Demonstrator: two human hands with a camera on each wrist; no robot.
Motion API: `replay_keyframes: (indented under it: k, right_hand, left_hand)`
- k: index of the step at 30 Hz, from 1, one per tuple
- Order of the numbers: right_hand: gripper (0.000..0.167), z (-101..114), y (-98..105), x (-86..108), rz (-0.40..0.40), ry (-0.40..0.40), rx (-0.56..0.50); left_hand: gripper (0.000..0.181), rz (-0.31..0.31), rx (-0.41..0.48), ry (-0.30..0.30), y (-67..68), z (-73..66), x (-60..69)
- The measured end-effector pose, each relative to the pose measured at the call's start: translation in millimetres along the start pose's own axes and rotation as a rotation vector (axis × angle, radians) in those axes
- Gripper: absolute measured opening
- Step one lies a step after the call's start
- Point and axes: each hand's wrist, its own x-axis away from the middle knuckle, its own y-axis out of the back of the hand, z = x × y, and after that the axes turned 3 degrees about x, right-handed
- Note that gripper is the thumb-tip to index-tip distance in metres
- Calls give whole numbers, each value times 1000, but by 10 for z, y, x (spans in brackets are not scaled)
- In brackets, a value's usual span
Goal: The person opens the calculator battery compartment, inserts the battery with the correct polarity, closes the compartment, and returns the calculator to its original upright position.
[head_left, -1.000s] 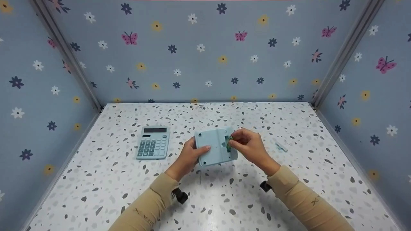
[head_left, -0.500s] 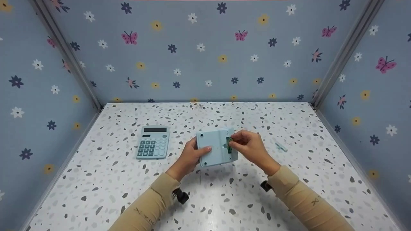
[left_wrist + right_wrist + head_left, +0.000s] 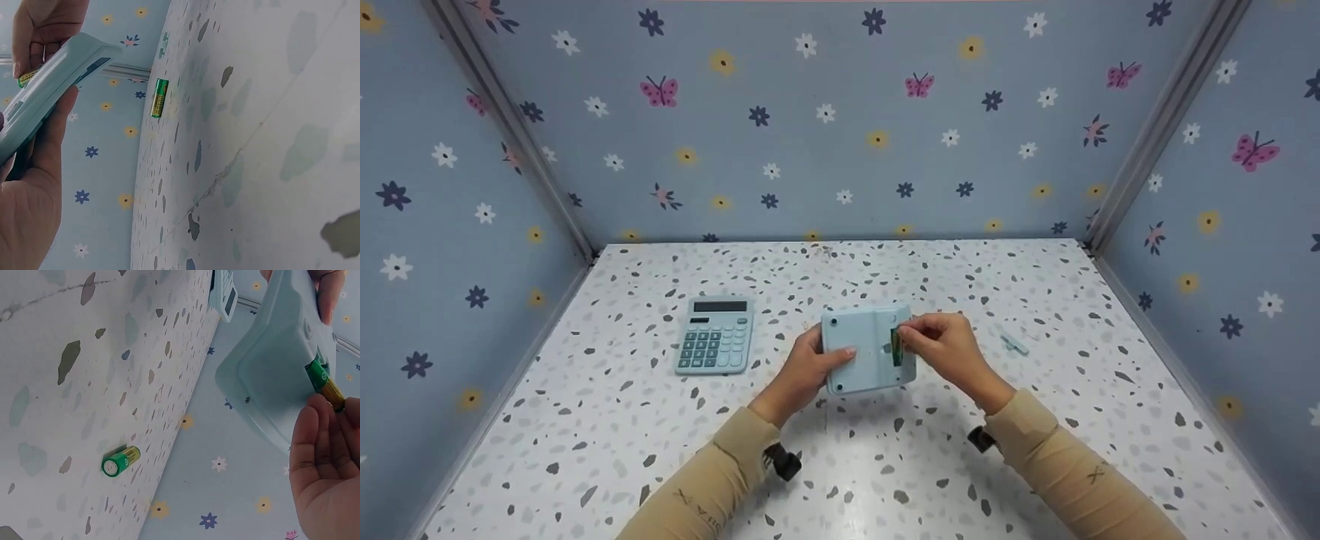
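Observation:
My left hand [image 3: 802, 367] holds a light-blue calculator [image 3: 855, 375] above the table, its back turned up and the thumb lying across it. A battery compartment gapes near its right side. Between the right hand's [image 3: 949, 349] thumb and fingers is a green-and-gold battery [image 3: 326, 385], pinched at one end, its other end at the compartment. How deep it sits is partly hidden by the fingers. Another such battery [image 3: 160, 98] lies on the tabletop, showing in both wrist views but hidden in the head view.
A second light-blue calculator [image 3: 714, 335] lies face up on the speckled table [image 3: 615, 420], left of the hands. Right of them rests a small light-blue battery cover [image 3: 1014, 343]. Flower-patterned panels [image 3: 825, 157] close off the back and sides.
The held calculator has shifted slightly right and down in the head view. The battery has come more in line with the compartment, the right fingers staying at its upper end.

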Motion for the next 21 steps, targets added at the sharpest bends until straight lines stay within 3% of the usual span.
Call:
replay_keyframes:
  k: [11,21]
  right_hand:
    - [10,18,54,-32,38,-122,-88]
    - [6,48,32,-54,21,-198,-123]
  left_hand:
    - [60,21,-14,-39,-19,10,7]
    - [60,2,-17,-41,-23,28,24]
